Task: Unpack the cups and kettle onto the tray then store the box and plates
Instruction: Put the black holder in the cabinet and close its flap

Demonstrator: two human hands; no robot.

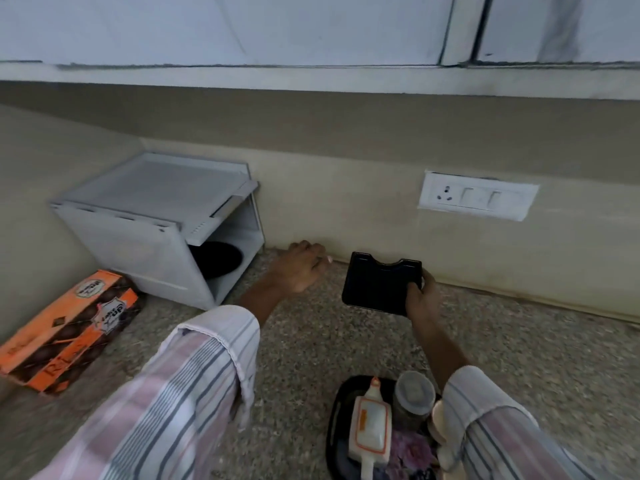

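Observation:
My right hand [420,297] holds a stack of black square plates [379,284] by its near right corner, just above the counter near the back wall. My left hand [299,268] hovers over the counter left of the plates, fingers loosely curled, holding nothing. The orange box [65,329] lies closed on the counter at the far left. At the bottom, a black tray [334,427] carries a white kettle with orange trim [369,427], a grey-lidded jar [414,396] and pale cups [438,427], which my right sleeve partly hides.
A white shelf unit [152,216] stands in the back left corner with a black round item [216,259] in its lower compartment. A wall socket plate [478,199] sits on the backsplash to the right. Speckled counter [519,341] stretches right.

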